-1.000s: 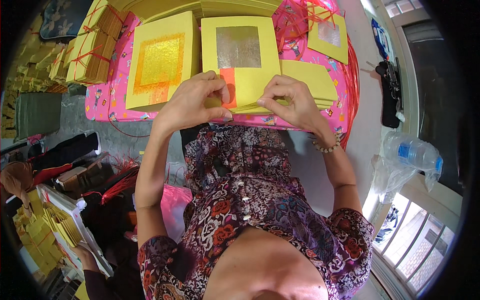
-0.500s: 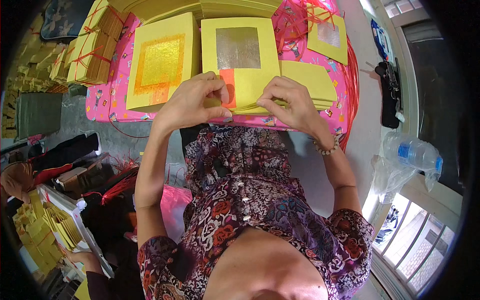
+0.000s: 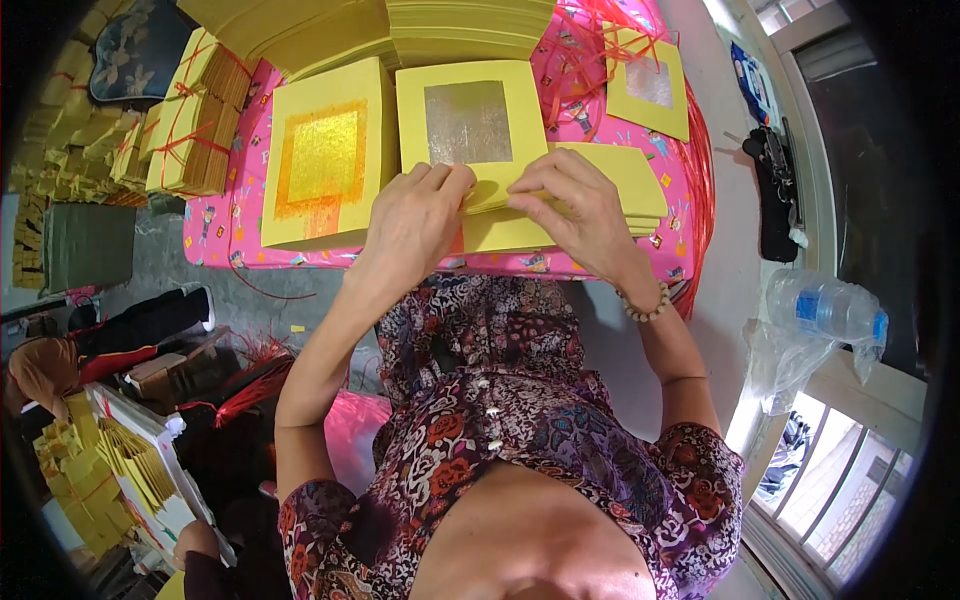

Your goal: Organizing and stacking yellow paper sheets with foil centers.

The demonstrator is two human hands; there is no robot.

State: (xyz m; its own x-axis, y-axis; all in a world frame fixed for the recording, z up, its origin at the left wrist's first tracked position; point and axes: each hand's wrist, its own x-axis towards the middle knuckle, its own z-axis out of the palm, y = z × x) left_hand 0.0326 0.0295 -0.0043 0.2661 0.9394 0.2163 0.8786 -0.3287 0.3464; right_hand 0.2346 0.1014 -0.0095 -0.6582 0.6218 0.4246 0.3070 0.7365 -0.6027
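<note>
On the pink patterned table, a yellow paper sheet (image 3: 411, 100) with a silver square lies in front of me. Its near edge is lifted and bent up. My left hand (image 3: 420, 212), fingers curled closed, grips the left part of this edge and covers most of an orange strip. At the right part, my right hand (image 3: 572, 205) pinches the same raised edge between thumb and fingers. Left of the sheet stands a thick yellow paper stack (image 3: 352, 225) topped by a gold square with an orange border. Folded yellow papers (image 3: 610, 165) lie beside my right hand.
Long yellow paper stacks (image 3: 460, 35) line the table's far side. Red plastic strings (image 3: 572, 75) and another silver-square sheet (image 3: 672, 122) are at the far right. Tied yellow bundles (image 3: 190, 160) stand at left. A co-worker's hand (image 3: 197, 540) touches a white box at lower left.
My left hand has swung inward and over the sheet's near edge, which is now bent up. The orange strip, visible before, is mostly covered. My right hand keeps its pinch.
</note>
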